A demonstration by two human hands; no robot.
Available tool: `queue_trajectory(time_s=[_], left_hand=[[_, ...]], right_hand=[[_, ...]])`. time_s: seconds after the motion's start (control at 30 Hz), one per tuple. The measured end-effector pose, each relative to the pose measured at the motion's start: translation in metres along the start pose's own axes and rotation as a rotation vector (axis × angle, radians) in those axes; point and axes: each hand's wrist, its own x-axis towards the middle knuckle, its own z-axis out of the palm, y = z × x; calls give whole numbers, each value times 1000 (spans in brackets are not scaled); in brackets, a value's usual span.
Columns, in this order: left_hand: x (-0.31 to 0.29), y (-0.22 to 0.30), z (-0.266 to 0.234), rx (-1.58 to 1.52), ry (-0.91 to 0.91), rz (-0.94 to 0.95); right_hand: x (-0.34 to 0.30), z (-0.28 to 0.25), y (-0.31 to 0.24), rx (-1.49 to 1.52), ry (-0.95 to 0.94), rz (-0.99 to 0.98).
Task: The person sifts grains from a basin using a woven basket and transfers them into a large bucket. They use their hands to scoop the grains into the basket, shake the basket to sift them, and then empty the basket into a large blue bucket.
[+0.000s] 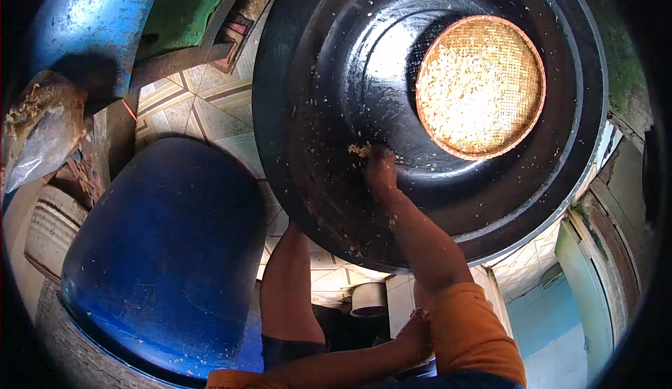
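My right hand point(381, 167) reaches down into a wide black basin point(301, 179), low on its wall. Its fingers, dark in shadow, look curled against a small clump of pale, grain-like bits point(359, 150); some bits show on either side of the hand. Up and to the right of it, a round woven basket point(481, 152) with a reddish rim sits in the basin, holding a layer of similar pale bits. My left hand point(414, 334) is bent in across my body beside my right sleeve. Its fingers look closed, partly hidden, with pale bits stuck on them.
A large blue drum point(168, 249) stands left of the basin. Beyond it are a lighter blue barrel point(94, 18) and a cloudy plastic bag point(45, 130). Patterned tiles point(189, 109) cover the floor. A small metal pot point(369, 299) sits below the basin, near my leg.
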Motion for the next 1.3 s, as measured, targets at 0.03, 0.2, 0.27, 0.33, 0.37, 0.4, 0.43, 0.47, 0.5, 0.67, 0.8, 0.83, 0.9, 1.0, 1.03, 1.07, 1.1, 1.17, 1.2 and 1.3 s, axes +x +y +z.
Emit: queue_trajectory(time_s=[0.03,0.2,0.27,0.33,0.37,0.4,0.43,0.47,0.5,0.67,0.8,0.83,0.9,1.0,1.03,1.07,1.1,1.17,1.2,1.3], left_hand=[[-2,-1,4,-51,208,41],[0,1,-3,105,-14,-2],[4,-10,31,48,90,8],[9,-16,54,12,267,39],[9,-15,54,1,324,50],[5,-8,30,53,200,53],[4,-6,20,78,138,54],[3,-4,10,99,80,53],[2,-2,3,110,-11,56],[-7,22,-52,86,-162,-75],[-2,11,-25,54,-75,55],[-2,12,-27,89,-72,63],[-1,12,-31,93,-93,41],[-1,12,-31,120,-135,37],[-1,12,-30,141,-151,50],[0,11,-26,141,-149,51],[2,10,-19,89,-105,12],[3,9,-14,36,-61,-26],[2,9,-15,54,-72,-6],[2,9,-13,53,-80,-22]], right_hand=[[4,2,-4,1,3,2],[12,-3,-53,1,-80,11],[14,-6,-63,3,-107,11],[15,-6,-60,5,-129,16],[15,-3,-50,66,-145,-43],[14,-4,-45,126,-168,-102],[11,-6,-39,126,-170,-100],[6,-11,-40,132,-215,-96],[2,-18,-37,138,-255,-91],[-13,-37,-1,-68,-368,-125],[-19,-36,-5,68,-212,-313],[-21,-34,-6,68,-212,-308],[-25,-41,-37,148,-261,-218],[-30,-45,-37,176,-296,-209],[-32,-47,-34,175,-296,-207],[-35,-51,-31,131,-327,-244],[-38,-55,-27,85,-358,-281],[-46,-66,-14,70,-395,-287],[-50,-71,-9,56,-431,-292],[-62,-86,-10,77,-474,-272]])
